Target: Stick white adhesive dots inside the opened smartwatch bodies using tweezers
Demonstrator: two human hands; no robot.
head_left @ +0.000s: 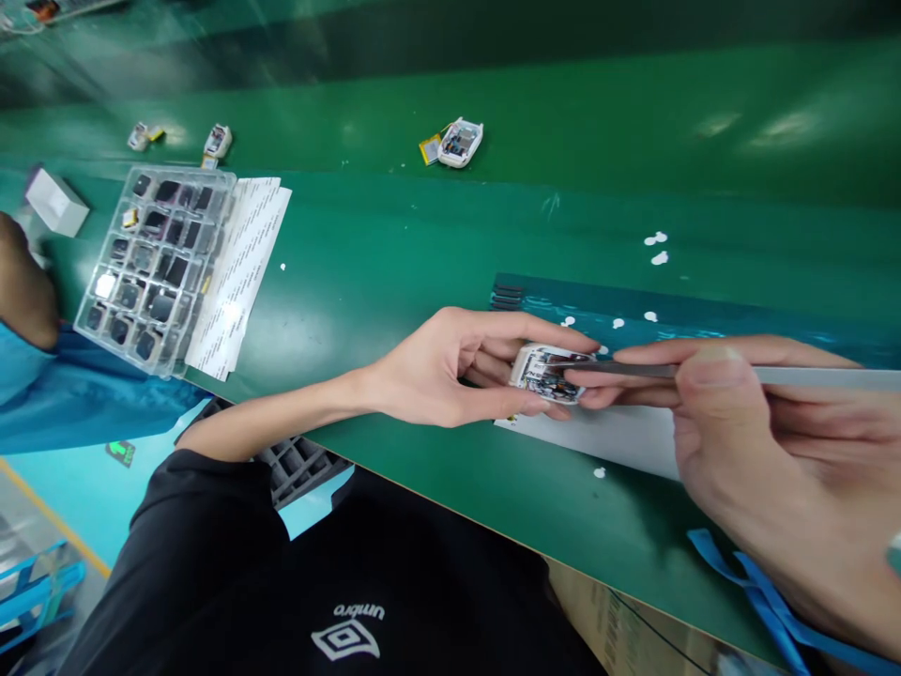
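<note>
My left hand grips a small white device housing by its edges, its open side with the circuit board facing up. Tweezers are pinched between the thumb and fingers of my right hand. Their dark tips reach over the board inside the housing; whether they hold a part I cannot tell. Beneath both hands lie a blue film strip and a white sheet. Small white round pieces are scattered on the film and the green table.
Another open housing with a yellow battery lies farther back. At left stand a clear compartment tray of dark parts, white printed sheets and a white box. A co-worker's arm is at the far left. Blue straps hang at lower right.
</note>
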